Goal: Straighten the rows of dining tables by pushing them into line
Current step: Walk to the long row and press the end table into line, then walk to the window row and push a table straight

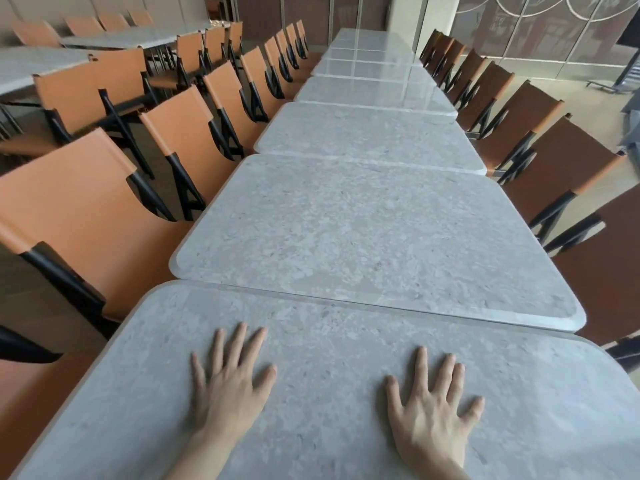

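I have both palms flat on the near table point(329, 341), fingers spread wide and holding nothing: left hand point(228, 386) toward its left edge, right hand point(433, 407) toward the right. Its far edge sits just against the next table point(374, 230), angled slightly off it. Orange chairs point(86, 202) line both sides.

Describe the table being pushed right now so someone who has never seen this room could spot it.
Find the long row of grey stone-look tables flanked by orange chairs. The nearest table in that row is the one. Unlike its neighbours, it has the left hand and right hand flat on top.
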Demonstrator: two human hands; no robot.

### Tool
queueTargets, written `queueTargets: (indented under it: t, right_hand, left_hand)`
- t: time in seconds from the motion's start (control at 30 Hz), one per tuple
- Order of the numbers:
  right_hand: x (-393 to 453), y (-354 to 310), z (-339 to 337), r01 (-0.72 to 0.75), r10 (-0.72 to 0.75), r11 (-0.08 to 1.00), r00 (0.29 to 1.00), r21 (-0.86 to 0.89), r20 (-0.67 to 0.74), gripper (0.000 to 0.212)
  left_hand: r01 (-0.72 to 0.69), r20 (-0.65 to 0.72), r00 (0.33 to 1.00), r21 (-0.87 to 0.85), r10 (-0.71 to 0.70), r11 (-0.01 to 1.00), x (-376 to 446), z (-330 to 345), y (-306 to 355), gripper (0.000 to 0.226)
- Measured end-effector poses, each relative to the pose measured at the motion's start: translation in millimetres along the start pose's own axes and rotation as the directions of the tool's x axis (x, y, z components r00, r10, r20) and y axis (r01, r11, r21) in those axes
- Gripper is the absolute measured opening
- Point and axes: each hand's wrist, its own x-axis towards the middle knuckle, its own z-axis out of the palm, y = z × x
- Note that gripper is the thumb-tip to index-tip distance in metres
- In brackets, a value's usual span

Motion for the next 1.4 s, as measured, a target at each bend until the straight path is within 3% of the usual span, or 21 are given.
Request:
queueTargets:
  t: [0.07,0.17,0.23,0.3,0.43,0.53,0.67,0.77,0.87,0.97,1.03,1.13,1.4]
  right_hand:
    - [0,-4,-10,0.001,0.001,0.999,0.998,-0.032,0.066,0.080]
    - [11,-3,-34,-0.008,0.024,0.998,0.950,-0.054,0.312,0.085]
    - [22,-10,-71,-0.016,-0.016,0.998,0.899,0.068,0.437,0.080]
    - [20,-28,-126,-0.020,-0.153,0.939,0.870,0.344,0.468,0.054]
    - [-20,-66,-248,-0.012,-0.387,0.544,0.883,0.839,0.264,0.031]
    - [-69,-74,-319,0.048,-0.471,0.322,0.874,0.946,0.116,0.027]
    - [-129,-65,-380,0.125,-0.498,0.179,0.867,0.976,-0.020,0.027]
    - [-169,-57,-409,0.162,-0.452,0.109,0.887,0.981,-0.096,0.025]
    - [-204,-54,-426,0.214,-0.410,0.110,0.899,0.971,-0.152,0.025]
    - [-238,-64,-434,0.248,-0.391,0.108,0.901,0.963,-0.188,0.024]
    - [-258,-77,-436,0.274,-0.399,0.113,0.893,0.955,-0.209,0.024]
    - [-289,-102,-436,0.308,-0.424,0.109,0.875,0.945,-0.236,0.025]
    - [-360,-178,-426,0.472,-0.509,0.164,0.793,0.866,-0.335,0.029]
  left_hand:
    - [0.026,0.082,0.996,-0.045,-0.022,0.999,11,-26,5,0.062]
    - [0.134,0.197,0.979,-0.426,-0.053,0.895,25,-92,18,0.025]
    - [0.118,0.119,0.991,-0.621,-0.055,0.775,21,-140,29,0.009]
    - [0.066,0.056,0.998,-0.739,-0.037,0.671,13,-188,41,0.009]
    - [-0.062,-0.053,0.998,-0.879,0.033,0.473,-11,-279,65,0.013]
    - [-0.162,-0.146,0.987,-0.935,0.073,0.317,-40,-341,83,0.011]
    - [-0.292,-0.274,0.955,-0.938,0.115,0.185,-94,-401,92,0.025]
    - [-0.362,-0.337,0.928,-0.916,0.160,0.173,-129,-425,71,0.035]
    - [-0.378,-0.357,0.924,-0.907,0.136,0.185,-156,-445,39,0.045]
    - [-0.376,-0.350,0.924,-0.904,0.156,0.203,-175,-461,15,0.033]
    - [-0.376,-0.339,0.922,-0.901,0.189,0.215,-187,-471,2,0.026]
    - [-0.379,-0.335,0.919,-0.896,0.208,0.229,-208,-486,-24,0.035]
    - [-0.347,-0.316,0.937,-0.896,0.151,0.277,-252,-505,-124,0.030]
